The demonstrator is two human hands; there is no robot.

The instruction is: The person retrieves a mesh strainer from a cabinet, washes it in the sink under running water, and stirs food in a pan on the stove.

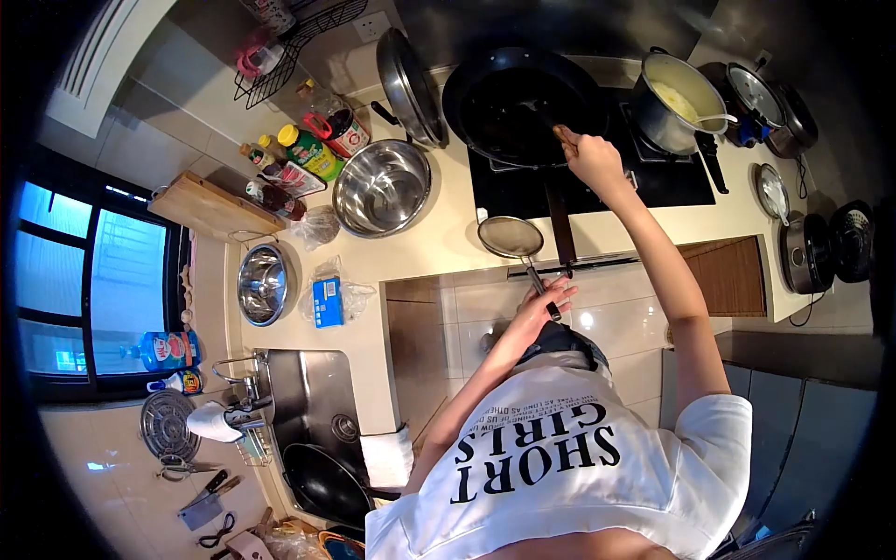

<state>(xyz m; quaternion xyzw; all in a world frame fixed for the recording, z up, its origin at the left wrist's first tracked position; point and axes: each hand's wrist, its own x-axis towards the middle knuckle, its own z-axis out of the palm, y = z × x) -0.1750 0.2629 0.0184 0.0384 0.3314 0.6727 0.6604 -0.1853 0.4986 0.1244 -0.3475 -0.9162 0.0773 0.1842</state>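
My right hand (595,161) grips the wooden handle of a spatula (541,116), its dark head reaching down into a black wok (471,93) on the stove. The dim inside of the wok hides what it holds. My left hand (539,306) holds a fine-mesh strainer (511,237) by its handle, some fingers stretched out. The mesh bowl sits at the counter's front edge, left of the wok's long handle (558,219), which points toward me.
Right of the wok stands a pot (667,131) of yellowish food with a utensil in it. Steel bowls (385,187), a leaning lid (409,89) and several sauce bottles (313,154) line the left counter. A sink (313,392) lies at lower left.
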